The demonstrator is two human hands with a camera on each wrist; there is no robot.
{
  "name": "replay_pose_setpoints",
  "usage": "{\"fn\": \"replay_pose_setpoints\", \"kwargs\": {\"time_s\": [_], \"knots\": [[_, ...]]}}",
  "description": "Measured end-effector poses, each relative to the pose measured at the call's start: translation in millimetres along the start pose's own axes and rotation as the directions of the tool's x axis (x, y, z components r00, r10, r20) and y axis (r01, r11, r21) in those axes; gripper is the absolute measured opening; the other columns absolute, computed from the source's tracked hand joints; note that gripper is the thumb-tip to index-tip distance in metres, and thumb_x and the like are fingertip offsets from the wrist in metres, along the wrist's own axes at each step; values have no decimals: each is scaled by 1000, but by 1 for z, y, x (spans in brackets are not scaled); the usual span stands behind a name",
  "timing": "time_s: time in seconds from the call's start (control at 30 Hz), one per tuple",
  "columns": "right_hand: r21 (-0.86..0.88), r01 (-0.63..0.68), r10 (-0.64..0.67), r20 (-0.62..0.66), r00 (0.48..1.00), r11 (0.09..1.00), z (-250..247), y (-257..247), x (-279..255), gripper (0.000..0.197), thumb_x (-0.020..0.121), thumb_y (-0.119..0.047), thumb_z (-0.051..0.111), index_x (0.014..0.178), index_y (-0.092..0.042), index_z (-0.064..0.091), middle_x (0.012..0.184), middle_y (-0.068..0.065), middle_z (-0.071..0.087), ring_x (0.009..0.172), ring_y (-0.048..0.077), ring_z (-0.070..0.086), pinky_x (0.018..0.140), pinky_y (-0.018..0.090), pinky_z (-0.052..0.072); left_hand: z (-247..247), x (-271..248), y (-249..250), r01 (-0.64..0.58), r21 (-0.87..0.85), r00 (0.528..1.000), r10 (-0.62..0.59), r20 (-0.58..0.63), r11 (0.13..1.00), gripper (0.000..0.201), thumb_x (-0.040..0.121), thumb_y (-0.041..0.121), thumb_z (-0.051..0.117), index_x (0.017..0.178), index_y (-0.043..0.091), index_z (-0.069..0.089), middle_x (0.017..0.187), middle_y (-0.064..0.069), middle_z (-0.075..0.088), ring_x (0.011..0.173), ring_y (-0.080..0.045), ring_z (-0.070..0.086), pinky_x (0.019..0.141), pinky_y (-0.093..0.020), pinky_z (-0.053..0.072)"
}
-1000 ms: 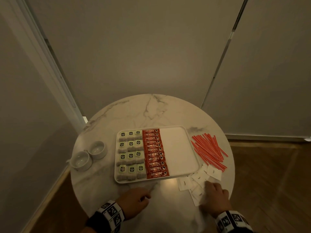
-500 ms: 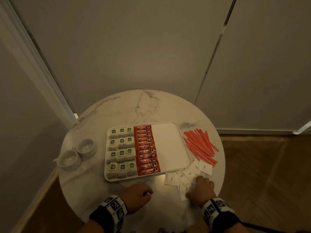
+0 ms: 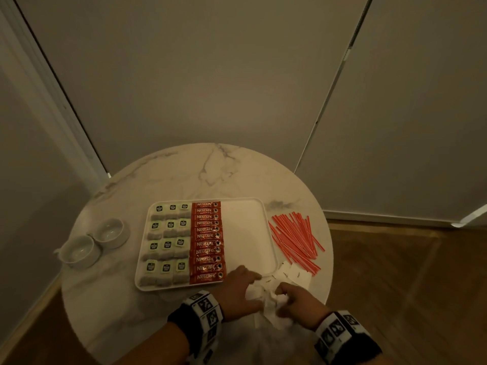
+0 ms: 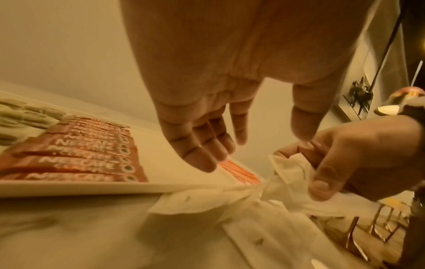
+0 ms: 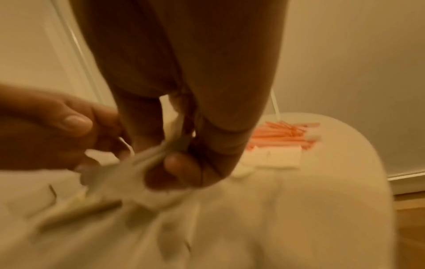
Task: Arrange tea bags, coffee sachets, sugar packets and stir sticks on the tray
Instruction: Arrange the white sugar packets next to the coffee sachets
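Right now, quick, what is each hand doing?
Left hand: open, fingers straight, holding nothing, beside the sugar packets.
Right hand: closed, gripping a bunch of the sugar packets.

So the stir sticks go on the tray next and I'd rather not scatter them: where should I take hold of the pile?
Pinch the stir sticks across the middle, coming from above. They lie flat and nearly parallel right of the tray, so a mid-length grip should gather most.

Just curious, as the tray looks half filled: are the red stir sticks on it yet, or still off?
Off. The stir sticks lie loose on the table right of the tray, whose right half is bare.
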State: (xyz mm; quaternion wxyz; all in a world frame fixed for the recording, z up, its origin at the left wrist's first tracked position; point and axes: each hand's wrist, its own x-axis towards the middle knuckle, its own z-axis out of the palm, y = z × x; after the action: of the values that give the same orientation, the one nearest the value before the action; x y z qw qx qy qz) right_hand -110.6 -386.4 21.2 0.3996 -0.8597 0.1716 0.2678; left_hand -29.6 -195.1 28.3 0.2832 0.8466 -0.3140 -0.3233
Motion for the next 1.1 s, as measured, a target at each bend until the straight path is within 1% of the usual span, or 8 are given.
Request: {"fn": "replay_pose_setpoints", "kwargs": {"time_s": [0.13, 0.2, 0.3, 0.4, 0.5, 0.8, 0.97, 1.1], "knots": [[75, 60, -67, 98, 993, 995, -31, -24, -16, 26, 81, -11, 71, 94, -30, 60, 94, -4, 63, 82, 10, 60, 72, 20, 52, -12, 14, 19, 11, -406, 1000, -13, -2, 914, 78, 74, 45, 75, 139, 37, 34, 132, 9, 41, 117, -6, 45, 100, -29, 45], [142, 116, -133, 110, 985, 983, -45, -39, -21, 27, 80, -14, 72, 101, -29, 64, 101, -2, 67, 92, 14, 64, 84, 27, 54, -20, 16, 30, 73, -739, 997, -32, 69, 670, 79, 70, 38, 78, 136, 37, 35, 137, 2, 43, 120, -13, 48, 102, -40, 47], [428, 214, -281, 100, 954, 878, -49, -54, -19, 40, 72, -16, 73, 111, -21, 65, 106, 9, 69, 99, 27, 66, 91, 46, 53, -23, 14, 37, 184, -974, 981, 39, 190, 131, 82, 62, 34, 83, 134, 32, 46, 136, -11, 50, 117, -36, 55, 94, -56, 48], [640, 215, -267, -15, 964, 738, -37, -72, -3, 33, 79, -6, 65, 112, -8, 60, 110, 20, 67, 105, 36, 64, 95, 56, 49, -29, 14, 32, 119, -987, 978, 184, 97, -112, 81, 63, 34, 84, 136, 31, 50, 142, -17, 46, 123, -48, 47, 93, -70, 39], [621, 299, -251, -168, 953, 724, -28, -92, 11, 23, 87, -7, 59, 110, -7, 59, 108, 22, 66, 103, 37, 64, 89, 53, 53, -39, 12, 27, 9, -965, 981, 192, -42, -261, 74, 68, 17, 77, 137, 24, 49, 137, -20, 52, 119, -46, 52, 92, -71, 37], [299, 359, -277, -283, 918, 884, -21, -126, 44, 16, 97, -26, 51, 103, -17, 63, 110, 7, 59, 105, 21, 56, 94, 36, 45, -45, 15, 8, -259, -946, 934, -300, -194, -193, 50, 87, -7, 32, 123, 18, 57, 122, -18, 63, 108, -33, 59, 71, -45, 56], [421, 324, -263, -197, 944, 847, -28, -122, 42, 21, 96, -23, 53, 96, -9, 69, 91, 3, 67, 81, 12, 57, 68, 26, 45, -64, 10, 1, -273, -953, 871, -385, -304, 135, 31, 79, 22, 68, 108, 18, 59, 102, -17, 59, 78, -26, 55, 52, -27, 43], [443, 349, -301, -177, 937, 826, -29, -123, 44, 23, 95, -22, 58, 93, -3, 70, 78, 7, 66, 66, 13, 56, 58, 24, 44, -77, 14, 6, -214, -895, 851, -374, -367, 391, 20, 78, 13, 74, 95, 19, 67, 92, -17, 64, 76, -32, 58, 58, -35, 49]]}}
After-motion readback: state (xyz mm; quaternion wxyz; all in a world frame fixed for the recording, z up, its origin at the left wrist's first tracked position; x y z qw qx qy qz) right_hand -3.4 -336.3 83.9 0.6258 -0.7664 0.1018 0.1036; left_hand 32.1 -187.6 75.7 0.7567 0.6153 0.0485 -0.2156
